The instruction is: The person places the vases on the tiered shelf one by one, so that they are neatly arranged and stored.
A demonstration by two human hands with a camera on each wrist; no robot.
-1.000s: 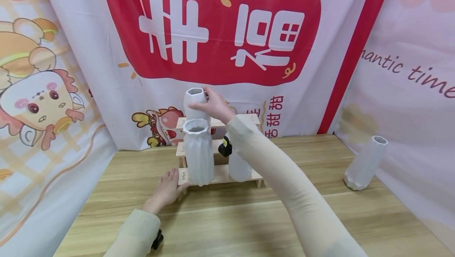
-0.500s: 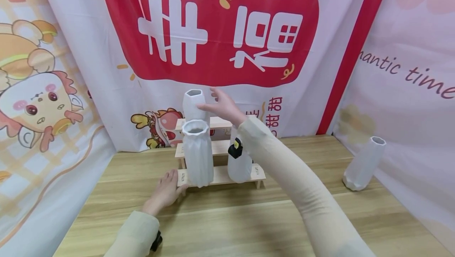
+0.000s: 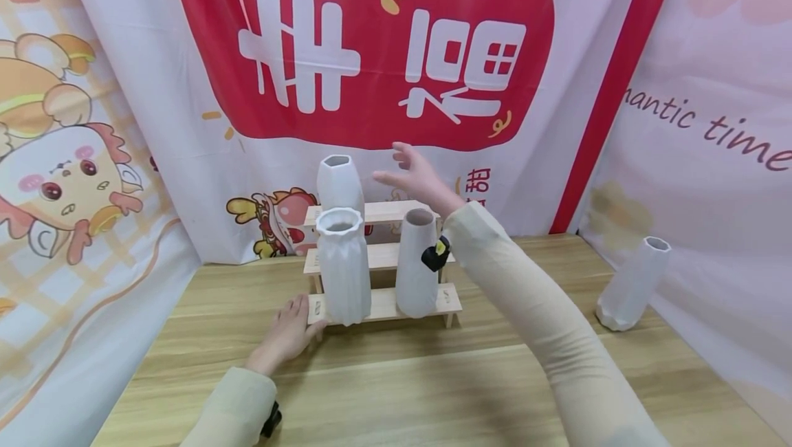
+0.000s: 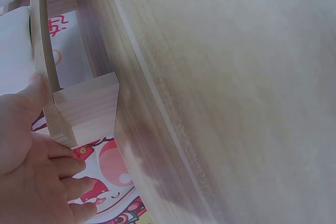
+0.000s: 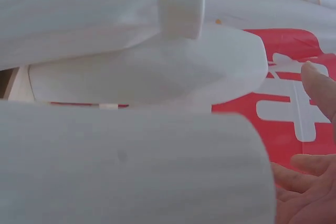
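A light wooden three-step stand bears three white vases. The ribbed vase with a wavy rim and a smooth tapered vase stand on the lowest step, left and right. Behind the ribbed one, a faceted vase rises at the left of the top step, its lower part hidden. My left hand rests against the lowest step's left end, thumb along the front edge, other fingers fairly straight beside it. My right hand hovers above the top step, fingers spread, holding nothing, apart from the faceted vase.
Another white faceted vase stands alone on the wooden table at the right. Printed cloth hangs close behind the stand, and more cloth borders both sides. The right forearm passes close beside the tapered vase.
My right hand has let go of the faceted vase and moved away to the right. The tapered vase has come into fuller view. My left hand has stayed at the stand.
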